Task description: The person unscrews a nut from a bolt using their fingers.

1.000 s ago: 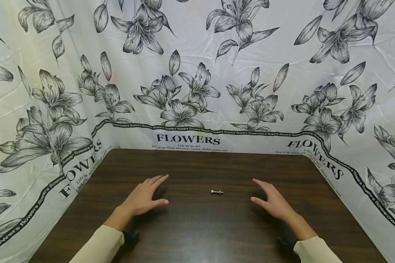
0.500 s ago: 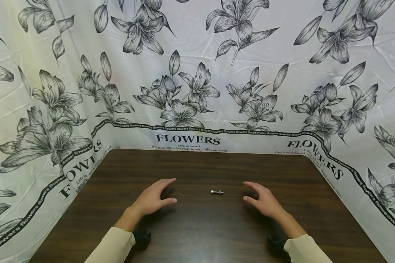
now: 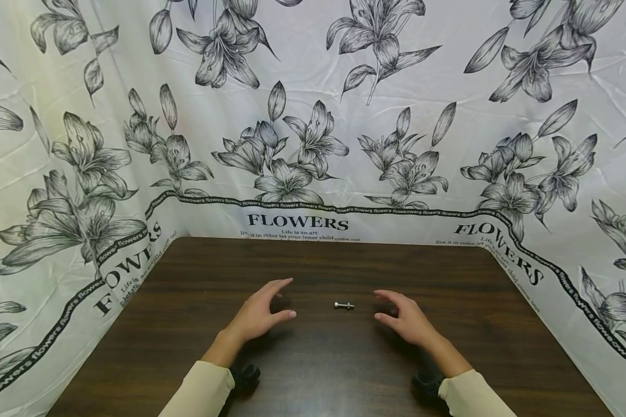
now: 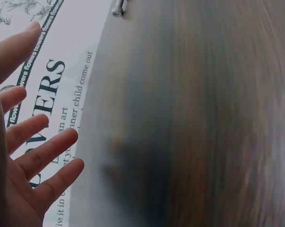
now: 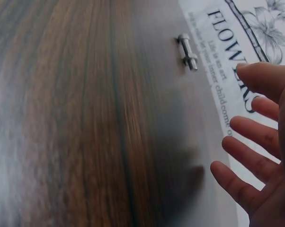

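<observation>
1 small metal bolt (image 3: 343, 305) lies flat on the dark wood-grain surface (image 3: 313, 362), btwn the L hand (image 3: 255, 315) and the R hand (image 3: 410, 322), touching neither. Its long axis runs approx. L–R, i.e. from 1 hand toward the other, head end facing the L hand, w/ what looks like a nut (image 5: 189, 57) near the R end. The R hand is nearer: its fingertips sit near the nut end, while the L hand's stop farther off. The bolt is approx. in line w/ the thumb–index gaps of both hands.

Both hands are wide, thumbs well apart from index fingers, other fingers loosely spread in the wrist views, 0 things held. They look raised off the surface; can't tell how high.

2 pale sleeves (image 3: 200, 387) show, plus 2 black wrist cams (image 3: 247, 376). White cloth (image 3: 355, 139) w/ black lily prints & "FLOWERS" lettering hangs behind the surface and along its L & R sides.
</observation>
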Demonstrator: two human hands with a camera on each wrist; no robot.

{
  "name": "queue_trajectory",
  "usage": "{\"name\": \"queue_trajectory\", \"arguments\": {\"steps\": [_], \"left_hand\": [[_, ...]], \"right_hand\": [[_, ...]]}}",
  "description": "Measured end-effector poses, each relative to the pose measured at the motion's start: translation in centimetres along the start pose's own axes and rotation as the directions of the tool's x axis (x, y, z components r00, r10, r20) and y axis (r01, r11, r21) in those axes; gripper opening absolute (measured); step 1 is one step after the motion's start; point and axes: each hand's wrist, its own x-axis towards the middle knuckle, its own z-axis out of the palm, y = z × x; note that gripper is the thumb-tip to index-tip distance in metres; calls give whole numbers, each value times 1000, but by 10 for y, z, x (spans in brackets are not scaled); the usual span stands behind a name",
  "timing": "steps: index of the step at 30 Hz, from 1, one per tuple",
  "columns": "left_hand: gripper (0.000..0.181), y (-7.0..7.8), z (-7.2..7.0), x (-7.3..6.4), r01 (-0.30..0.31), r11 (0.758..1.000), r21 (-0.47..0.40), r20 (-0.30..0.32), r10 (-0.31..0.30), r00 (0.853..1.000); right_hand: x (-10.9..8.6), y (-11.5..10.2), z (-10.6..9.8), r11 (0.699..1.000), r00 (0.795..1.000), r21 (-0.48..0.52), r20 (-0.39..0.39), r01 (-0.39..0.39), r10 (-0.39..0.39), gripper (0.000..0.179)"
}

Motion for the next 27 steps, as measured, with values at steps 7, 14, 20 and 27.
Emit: {"name": "queue_trajectory", "arguments": {"steps": [7, 14, 20, 27], "left_hand": [[70, 6, 14, 8, -40, 998, -55, -27, 38, 999], [62, 11, 27, 19, -78, 989, -128, -6, 78, 997], [60, 17, 36, 25, -68, 974, -217, -27, 64, 998], [55, 27, 45, 32, -52, 964, -261, -41, 43, 998]], "right_hand": [[6, -6, 6, 992, 993, 22, 9, -122, 121, 51], [13, -12, 17, 980, 978, 30, -62, -196, 198, 44], [19, -12, 27, 976, 974, 36, -68, -215, 217, 41], [24, -16, 36, 971, 970, 62, -52, -233, 236, 37]]}}
